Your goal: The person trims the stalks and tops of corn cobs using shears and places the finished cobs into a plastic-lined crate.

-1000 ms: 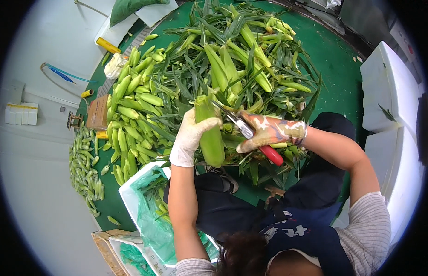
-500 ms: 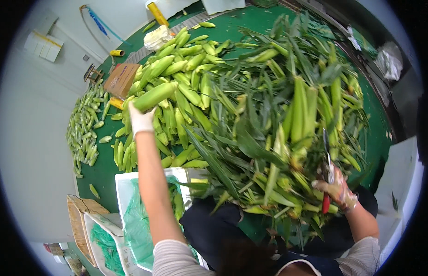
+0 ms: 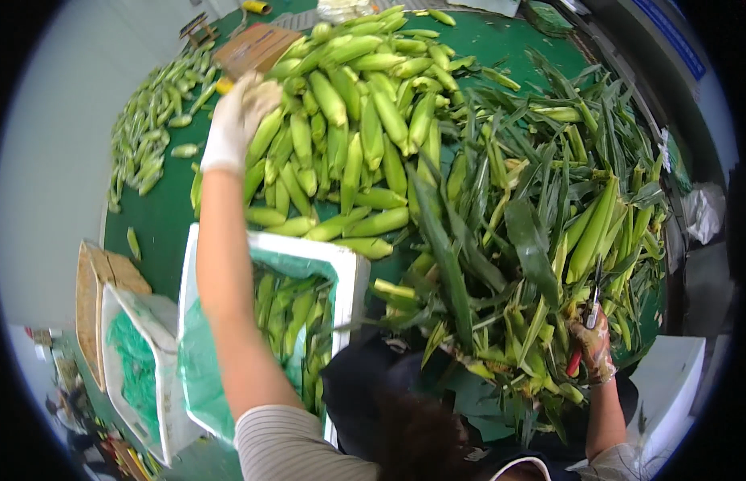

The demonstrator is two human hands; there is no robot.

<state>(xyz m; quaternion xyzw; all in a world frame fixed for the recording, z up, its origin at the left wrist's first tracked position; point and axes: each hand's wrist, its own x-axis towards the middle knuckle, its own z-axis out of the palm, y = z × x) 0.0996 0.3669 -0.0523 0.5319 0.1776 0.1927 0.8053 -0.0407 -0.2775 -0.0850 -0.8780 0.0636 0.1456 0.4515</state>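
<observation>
My left hand (image 3: 246, 112), in a white glove, reaches to the left edge of a pile of green corn ears (image 3: 371, 132), beside a cardboard box. Its fingers look loosely bent, slightly blurred, and no ear shows in them. At the right, my right hand (image 3: 595, 345), in a stained glove, is closed around red-handled shears (image 3: 594, 306), the metal blades pointing up and away. The shears lie against a heap of leafy corn stalks and husks (image 3: 541, 240). Thick ears in their husks (image 3: 595, 232) stick up just beyond the blade tips.
A white foam box (image 3: 353, 280) lined with green film holds several ears below my left arm. Left of it stand another white bin (image 3: 160, 329) and a wooden box (image 3: 88, 309). The cardboard box (image 3: 257, 48) borders the pile. Smaller wrapped ears (image 3: 144, 128) lie far left.
The ear in my left hand has left it, and the hand is now at the pile's left edge. My view has shifted, with the foam box showing more. My right hand still holds the shears.
</observation>
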